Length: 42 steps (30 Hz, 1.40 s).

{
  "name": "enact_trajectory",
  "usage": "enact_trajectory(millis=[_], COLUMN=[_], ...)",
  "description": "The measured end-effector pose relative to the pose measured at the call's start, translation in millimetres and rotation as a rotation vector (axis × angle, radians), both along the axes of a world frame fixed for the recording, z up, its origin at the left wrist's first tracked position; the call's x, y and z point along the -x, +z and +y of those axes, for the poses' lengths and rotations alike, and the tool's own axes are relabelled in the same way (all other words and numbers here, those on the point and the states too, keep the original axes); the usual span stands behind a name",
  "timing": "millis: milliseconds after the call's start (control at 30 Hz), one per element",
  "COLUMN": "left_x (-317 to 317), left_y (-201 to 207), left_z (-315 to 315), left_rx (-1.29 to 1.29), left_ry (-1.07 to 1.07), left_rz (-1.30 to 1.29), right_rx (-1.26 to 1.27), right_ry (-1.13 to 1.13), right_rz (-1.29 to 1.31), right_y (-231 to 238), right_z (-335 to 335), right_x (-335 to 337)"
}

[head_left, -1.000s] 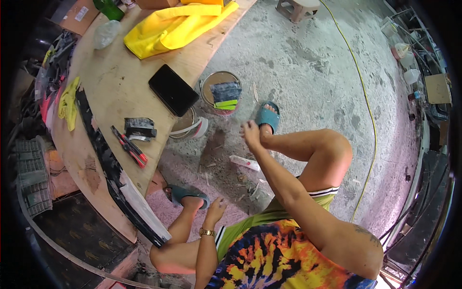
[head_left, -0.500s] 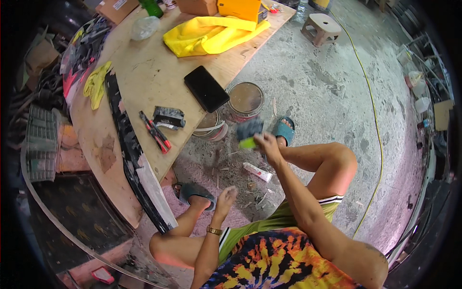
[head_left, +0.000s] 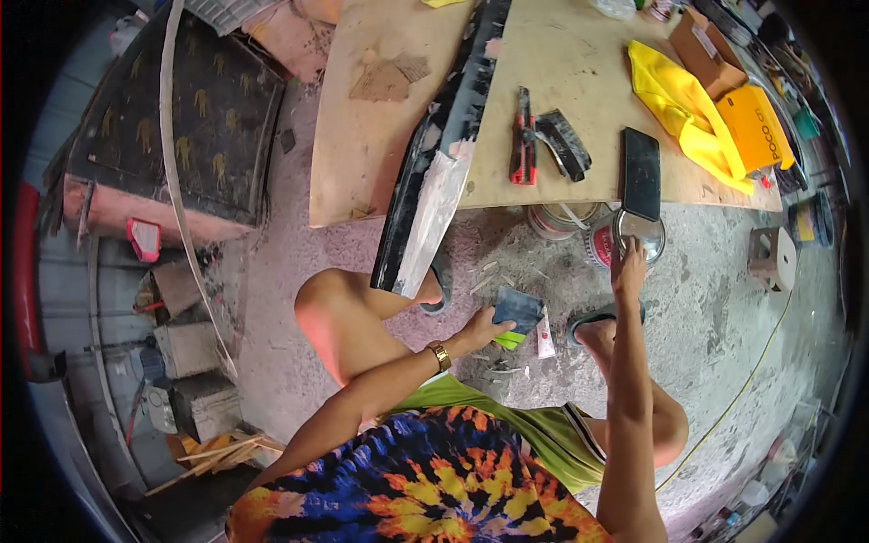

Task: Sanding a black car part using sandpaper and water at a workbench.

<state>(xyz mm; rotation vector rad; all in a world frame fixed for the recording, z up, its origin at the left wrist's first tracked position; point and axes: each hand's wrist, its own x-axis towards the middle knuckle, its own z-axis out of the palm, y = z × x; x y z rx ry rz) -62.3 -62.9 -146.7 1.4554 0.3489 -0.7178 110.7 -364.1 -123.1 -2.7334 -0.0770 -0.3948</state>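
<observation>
My left hand [head_left: 482, 333] grips a dark blue-grey flat square piece [head_left: 520, 310], with a lime-green flat piece [head_left: 510, 340] below it. My right hand [head_left: 631, 264] reaches to the lid of a round paint can [head_left: 601, 244] under the table edge; its fingers are curled and whatever they pinch cannot be made out. On the floor beside the square piece lies a white tube [head_left: 545, 337]. A long black strip [head_left: 418, 172], partly coated with whitish filler, lies across the table and juts over its front edge above my left leg.
On the wooden table [head_left: 561, 90] lie a red-and-black utility knife [head_left: 523, 145], a black curved block [head_left: 563, 145], a phone [head_left: 641, 167] overhanging the edge, a yellow cloth [head_left: 688, 113] and a yellow box [head_left: 754, 129]. A second can [head_left: 554, 223] and a stool [head_left: 772, 258] stand on the floor.
The square and lime-green pieces passed from my right hand to my left. My right hand moved forward to the paint can. The view has turned to the left.
</observation>
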Motion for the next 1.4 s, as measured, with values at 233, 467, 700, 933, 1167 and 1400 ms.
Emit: enact_trajectory(millis=[233,467,700,933,1167,1400], left_x=[-0.7,-3.2,-4.9,-1.6,8.8,-3.7], left_y=[-15.4,-7.2,5.6,-4.2,-21.1,-4.5], left_z=[0.6,6.9,7.7,-7.5,0.6,-5.8], left_rx=[-0.202,-0.309,-0.258,-0.38,-0.457,-0.419], left_ry=[-0.169,-0.284,-0.299,-0.406,-0.375,-0.448], left_rz=[-0.278,-0.24,-0.233,-0.338,-0.431,-0.317], right_rx=[0.177,0.079,-0.004,0.03,-0.108,0.344], right_ry=[-0.006,0.028,0.128,0.267,0.043,0.012], right_rz=[0.186,0.293,0.328,0.291,0.311,0.339], right_y=[-27.1,-54.9,-52.8,-33.5,-36.6,-37.6], right_z=[-21.0,-55.0,-75.1,-76.3,-45.3,-54.5], right_x=[-31.1,-52.5,-69.2,-44.5,-43.6,-53.5])
